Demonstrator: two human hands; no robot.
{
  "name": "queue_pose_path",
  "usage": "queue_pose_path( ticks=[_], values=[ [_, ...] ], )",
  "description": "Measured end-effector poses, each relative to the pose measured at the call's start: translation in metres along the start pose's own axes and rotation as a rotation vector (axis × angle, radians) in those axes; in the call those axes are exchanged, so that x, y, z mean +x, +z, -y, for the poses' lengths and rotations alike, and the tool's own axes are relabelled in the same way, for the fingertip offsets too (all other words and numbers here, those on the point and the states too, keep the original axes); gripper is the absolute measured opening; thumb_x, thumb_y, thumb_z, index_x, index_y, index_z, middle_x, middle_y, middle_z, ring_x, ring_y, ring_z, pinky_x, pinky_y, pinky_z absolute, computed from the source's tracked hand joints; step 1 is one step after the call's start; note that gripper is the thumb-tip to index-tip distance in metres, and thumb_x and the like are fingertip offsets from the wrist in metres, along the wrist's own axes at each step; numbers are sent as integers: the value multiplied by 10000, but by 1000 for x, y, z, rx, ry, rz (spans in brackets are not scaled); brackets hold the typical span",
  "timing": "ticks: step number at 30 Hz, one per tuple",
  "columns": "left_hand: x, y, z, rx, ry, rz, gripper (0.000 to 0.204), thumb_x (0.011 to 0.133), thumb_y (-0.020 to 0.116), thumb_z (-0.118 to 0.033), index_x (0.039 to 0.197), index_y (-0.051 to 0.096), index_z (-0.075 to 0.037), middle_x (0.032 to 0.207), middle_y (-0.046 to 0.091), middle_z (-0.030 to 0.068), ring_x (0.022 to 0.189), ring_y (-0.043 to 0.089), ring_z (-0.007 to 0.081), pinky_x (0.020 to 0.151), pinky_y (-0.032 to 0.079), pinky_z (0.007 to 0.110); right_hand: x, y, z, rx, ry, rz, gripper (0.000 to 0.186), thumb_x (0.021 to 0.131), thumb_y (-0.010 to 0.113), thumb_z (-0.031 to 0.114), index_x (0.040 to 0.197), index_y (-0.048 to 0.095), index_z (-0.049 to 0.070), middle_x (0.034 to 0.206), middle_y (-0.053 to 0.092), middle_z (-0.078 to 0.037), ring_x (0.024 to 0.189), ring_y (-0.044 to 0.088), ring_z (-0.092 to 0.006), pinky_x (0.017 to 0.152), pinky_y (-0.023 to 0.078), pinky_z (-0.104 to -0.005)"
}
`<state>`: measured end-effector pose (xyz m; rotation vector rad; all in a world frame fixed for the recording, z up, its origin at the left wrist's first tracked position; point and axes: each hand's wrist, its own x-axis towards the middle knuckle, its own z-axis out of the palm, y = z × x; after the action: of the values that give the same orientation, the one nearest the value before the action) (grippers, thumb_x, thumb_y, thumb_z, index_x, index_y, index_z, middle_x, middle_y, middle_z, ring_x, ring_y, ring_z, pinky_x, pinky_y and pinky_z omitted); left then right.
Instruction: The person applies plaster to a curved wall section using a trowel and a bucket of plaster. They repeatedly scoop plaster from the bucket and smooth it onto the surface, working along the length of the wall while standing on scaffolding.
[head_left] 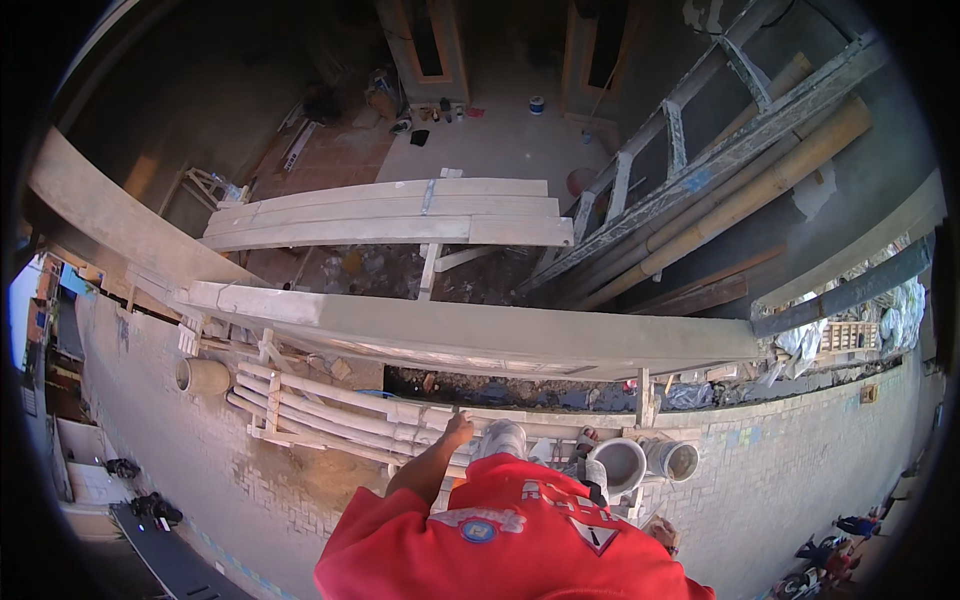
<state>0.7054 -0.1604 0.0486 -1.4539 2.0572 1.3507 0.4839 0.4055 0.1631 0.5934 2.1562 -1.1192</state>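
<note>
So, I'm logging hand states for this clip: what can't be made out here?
- Left hand, head view: small and far off by the pale pipes; whether it grips anything is unclear.
- Right hand, head view: mostly hidden behind the red shirt; only a sliver shows.
- People on the street, head view: too small and bent by the fisheye rim.

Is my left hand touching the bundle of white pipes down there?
Cannot tell. In the head view, the left hand overlaps the top edge of the white pipes, but it is too small to show contact or a gap.
</note>
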Motion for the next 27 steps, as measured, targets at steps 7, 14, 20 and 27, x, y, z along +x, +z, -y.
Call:
queue_pose_path(
  ticks=[7,14,20,27],
  values=[
    [-16,7,12,-17,-276,207,328,936,519,-110,1258,567,-67,1063,671,148,560,662,211,537,560,329,25,-53,-88,238,98,61,558,852,453,78,1409,453,37,1144,648,-141,920,646,-220,725,543,-360],
    [6,18,-55,284,-145,312,341,934,526,-274,1174,626,-55,909,663,138,623,642,215,438,551,347,-24,-29,-91,159,361,181,435,943,504,203,1323,539,-5,1287,585,-177,1145,568,-271,978,427,-359],
    [51,78,-108,327,141,397,440,901,569,-323,1209,600,-11,999,678,214,868,675,324,751,553,419,-31,-5,-120,156,409,127,443,932,565,319,1261,596,24,1174,643,-156,1045,611,-248,836,501,-371],
    [106,236,-150,630,330,638,575,874,590,-324,1332,489,9,1228,583,273,1175,551,387,1003,424,437,-34,13,-118,90,416,192,382,938,598,326,1165,652,24,959,681,-57,865,612,-135,752,484,-286]
  ],
)
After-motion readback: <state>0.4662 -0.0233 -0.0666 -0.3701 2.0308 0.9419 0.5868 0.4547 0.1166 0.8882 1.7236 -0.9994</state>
